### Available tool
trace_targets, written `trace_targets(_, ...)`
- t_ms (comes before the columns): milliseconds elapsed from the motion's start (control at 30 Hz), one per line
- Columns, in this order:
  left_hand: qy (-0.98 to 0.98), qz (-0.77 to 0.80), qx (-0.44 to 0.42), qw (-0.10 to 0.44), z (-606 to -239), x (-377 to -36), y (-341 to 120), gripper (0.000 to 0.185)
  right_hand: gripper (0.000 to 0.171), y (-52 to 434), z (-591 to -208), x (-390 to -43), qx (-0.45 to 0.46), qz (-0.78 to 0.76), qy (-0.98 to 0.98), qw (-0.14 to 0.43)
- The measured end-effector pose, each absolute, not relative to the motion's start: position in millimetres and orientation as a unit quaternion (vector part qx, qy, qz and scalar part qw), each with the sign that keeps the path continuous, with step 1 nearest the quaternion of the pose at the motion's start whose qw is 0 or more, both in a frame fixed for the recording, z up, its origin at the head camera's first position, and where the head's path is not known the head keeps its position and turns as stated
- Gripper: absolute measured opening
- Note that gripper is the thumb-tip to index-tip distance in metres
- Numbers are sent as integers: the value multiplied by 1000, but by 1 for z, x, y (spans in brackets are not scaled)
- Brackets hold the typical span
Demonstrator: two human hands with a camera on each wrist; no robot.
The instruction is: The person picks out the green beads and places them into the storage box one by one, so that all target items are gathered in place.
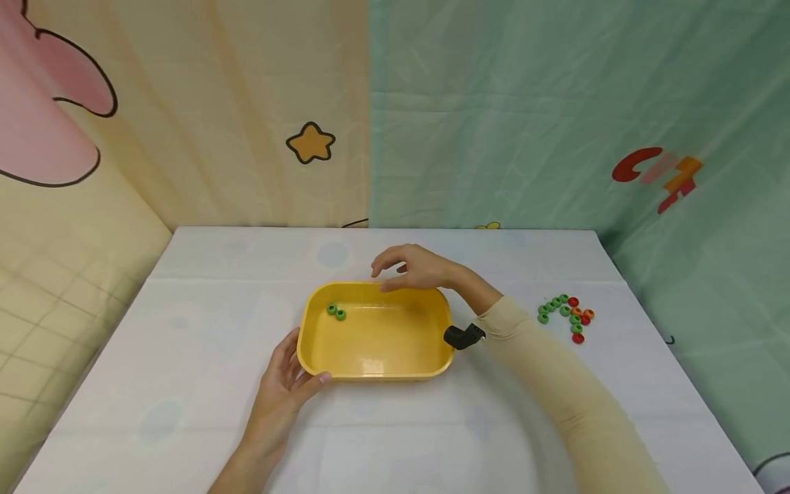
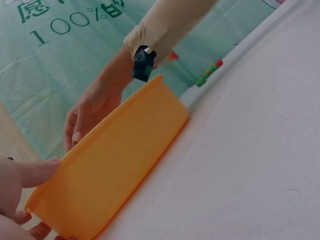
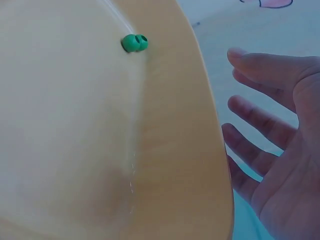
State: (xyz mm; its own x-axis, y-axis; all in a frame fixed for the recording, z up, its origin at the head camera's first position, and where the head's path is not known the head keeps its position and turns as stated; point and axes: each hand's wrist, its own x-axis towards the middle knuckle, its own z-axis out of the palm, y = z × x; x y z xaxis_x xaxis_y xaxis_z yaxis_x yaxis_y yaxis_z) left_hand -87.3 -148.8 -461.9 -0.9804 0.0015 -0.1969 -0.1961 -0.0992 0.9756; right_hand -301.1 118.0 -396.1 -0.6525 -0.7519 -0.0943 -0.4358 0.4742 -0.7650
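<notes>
A yellow tray (image 1: 441, 322) stands in the middle of the white table. Two green beads (image 1: 336, 311) lie together in its far left corner, and show again as the green beads (image 3: 134, 43) in the right wrist view. My left hand (image 1: 301, 367) grips the tray's near left corner, thumb (image 2: 35, 170) on the rim and fingers along the outer wall. My right hand (image 1: 395, 271) hovers over the tray's far rim with relaxed, spread fingers (image 3: 260, 70) and holds nothing.
A loose cluster of several green, red and orange beads (image 1: 568, 315) lies on the table to the right of the tray. A black wrist camera (image 1: 463, 335) sits by the tray's right wall. Printed curtains hang behind the table.
</notes>
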Motion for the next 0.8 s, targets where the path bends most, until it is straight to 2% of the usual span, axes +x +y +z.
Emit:
trace_targets(200,666,740,-69,68,-463,-87,-150,94,35,141,-399,-301,-316,-408,826,225)
trace_targets(567,671,734,-74,66,-461,-87,-150,94,38,189,-403,-297,-273,-435,829,219)
trace_targets(800,671,735,-71,65,-461,-87,-149,93,36,227,-407,-290,-243,-435,845,197)
